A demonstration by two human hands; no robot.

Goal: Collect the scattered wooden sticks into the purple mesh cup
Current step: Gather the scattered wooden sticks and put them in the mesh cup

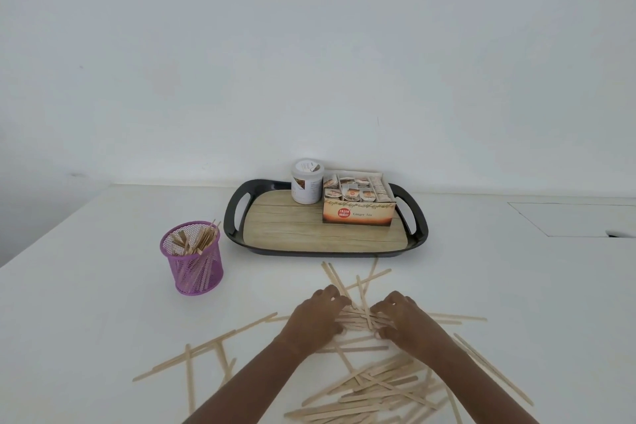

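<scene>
White table [103,286]: tray [230,217], tea box [358,215], jar [306,188] behind sticks [378,385]

From the stick heap [358,318] I see bare desk [103,286] toward ten o'clock, an open lane to the purple mesh cup [196,268]. At twelve o'clock the black tray [230,217] blocks my way, its jar [307,188] and tea box [358,213] standing tall. Loose sticks [254,323] litter eight o'clock, and a thicker pile [378,389] crowds five o'clock.
</scene>
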